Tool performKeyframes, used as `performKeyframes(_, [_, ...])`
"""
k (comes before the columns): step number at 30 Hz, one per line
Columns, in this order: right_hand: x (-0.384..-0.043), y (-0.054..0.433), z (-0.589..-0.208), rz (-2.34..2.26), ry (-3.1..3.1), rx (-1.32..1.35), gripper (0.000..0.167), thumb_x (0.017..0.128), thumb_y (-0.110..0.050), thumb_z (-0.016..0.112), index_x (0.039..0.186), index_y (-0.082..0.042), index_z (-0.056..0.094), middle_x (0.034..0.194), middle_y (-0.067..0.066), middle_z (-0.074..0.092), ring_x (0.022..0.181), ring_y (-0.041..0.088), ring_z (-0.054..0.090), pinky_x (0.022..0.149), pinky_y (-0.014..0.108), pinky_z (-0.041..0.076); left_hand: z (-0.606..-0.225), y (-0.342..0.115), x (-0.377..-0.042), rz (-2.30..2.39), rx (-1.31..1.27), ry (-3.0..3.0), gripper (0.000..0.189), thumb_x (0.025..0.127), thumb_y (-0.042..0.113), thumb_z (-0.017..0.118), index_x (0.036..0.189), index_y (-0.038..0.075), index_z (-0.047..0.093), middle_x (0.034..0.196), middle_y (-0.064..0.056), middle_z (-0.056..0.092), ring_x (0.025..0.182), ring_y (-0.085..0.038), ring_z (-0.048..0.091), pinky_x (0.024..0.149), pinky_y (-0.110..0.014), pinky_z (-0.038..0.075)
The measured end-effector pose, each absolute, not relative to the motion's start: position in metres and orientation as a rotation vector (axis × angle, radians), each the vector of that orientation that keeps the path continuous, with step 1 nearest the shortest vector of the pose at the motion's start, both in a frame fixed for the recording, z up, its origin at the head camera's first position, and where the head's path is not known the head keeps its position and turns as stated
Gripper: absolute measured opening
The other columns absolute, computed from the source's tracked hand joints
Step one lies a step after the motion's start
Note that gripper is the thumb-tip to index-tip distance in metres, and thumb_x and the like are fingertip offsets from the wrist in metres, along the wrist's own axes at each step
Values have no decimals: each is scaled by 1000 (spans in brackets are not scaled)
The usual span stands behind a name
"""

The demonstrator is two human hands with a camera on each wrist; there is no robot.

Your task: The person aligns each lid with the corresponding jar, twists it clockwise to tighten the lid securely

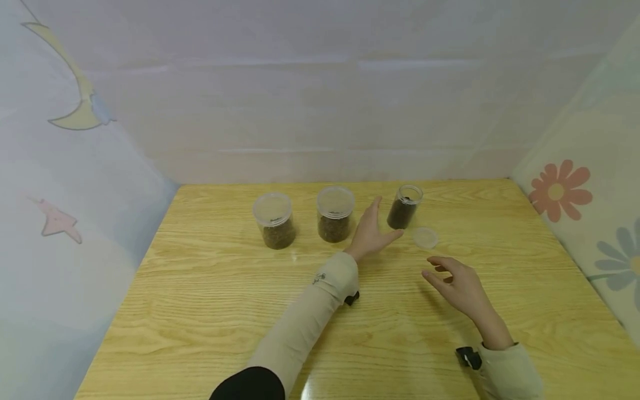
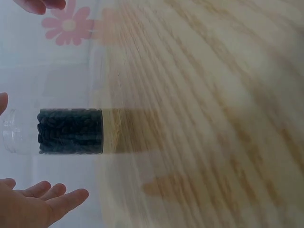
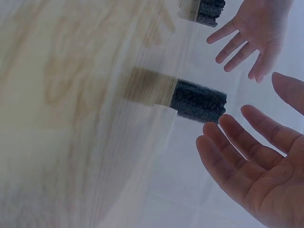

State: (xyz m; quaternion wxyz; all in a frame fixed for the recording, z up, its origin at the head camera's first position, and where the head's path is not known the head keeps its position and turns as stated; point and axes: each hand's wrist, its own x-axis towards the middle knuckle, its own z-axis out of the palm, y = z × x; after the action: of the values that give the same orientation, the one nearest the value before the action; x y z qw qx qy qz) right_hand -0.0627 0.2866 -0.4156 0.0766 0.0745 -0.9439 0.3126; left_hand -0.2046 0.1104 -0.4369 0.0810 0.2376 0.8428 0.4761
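Observation:
A clear, lidless jar (image 1: pixel 402 210) partly filled with dark beans stands upright at the back right of the table. Just left of it, my left hand (image 1: pixel 371 238) reaches out with fingers spread, apart from the jar. The left wrist view shows the bean-filled jar (image 2: pixel 71 131) between the thumb and the other fingers, with a gap on both sides. A round clear lid (image 1: pixel 425 238) lies flat in front of the jar. Nearer to me, my right hand (image 1: pixel 461 286) hovers above the table with fingers loosely bent, holding nothing.
Two wider lidded jars with brown contents stand to the left: a middle jar (image 1: pixel 335 215) close beside my left hand and a far-left jar (image 1: pixel 276 221). The wooden table (image 1: pixel 215 311) ends at a pale cloth backdrop (image 1: pixel 310 111), with printed cloth on both sides.

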Motion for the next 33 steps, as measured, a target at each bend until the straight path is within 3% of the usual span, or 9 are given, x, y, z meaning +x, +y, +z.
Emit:
performKeyframes(10, [-61, 290, -419, 947, -2842, 227, 36, 86, -15, 64, 111, 10, 57, 107, 28, 58, 89, 41, 57, 63, 46, 51, -437, 118, -223, 1509, 589, 2437, 99, 77, 46, 69, 147, 19, 3, 150, -3, 13, 135, -22, 20, 104, -42, 29])
performKeyframes(33, [-61, 292, -418, 940, -2844, 173, 36, 86, -15, 64, 113, 8, 57, 108, 27, 58, 90, 40, 58, 65, 45, 52, -437, 129, -242, 1510, 632, 2458, 117, 67, 48, 77, 145, 28, -7, 152, 2, 0, 138, -20, 6, 107, -44, 19])
